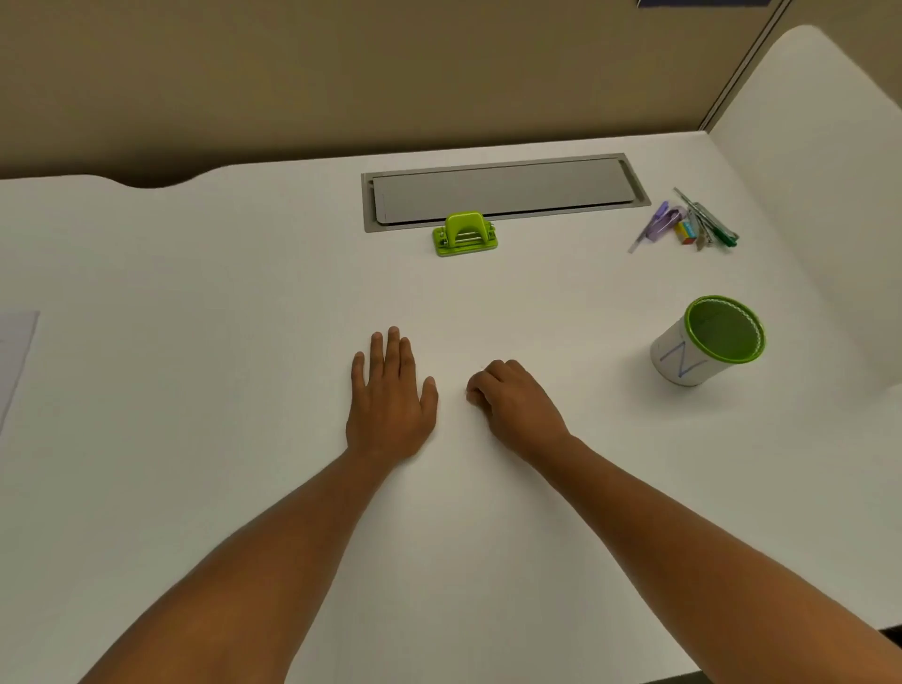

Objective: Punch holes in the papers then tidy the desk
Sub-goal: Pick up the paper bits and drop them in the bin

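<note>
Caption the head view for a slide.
Both hands, left flat, right curled, rest empty before a green hole punch.

A grey cable hatch point(505, 193) is set flush into the white worktop point(219, 302) near its far edge, with its long flap closed. Behind the worktop stands a tan partition wall point(341, 73). A white side panel point(820, 195) with a rounded top corner rises along the right edge of the worktop and meets the partition at a grey metal corner strip point(742, 63). A dark blue item point(703, 3) is partly visible at the top edge; its nature cannot be determined.
</note>
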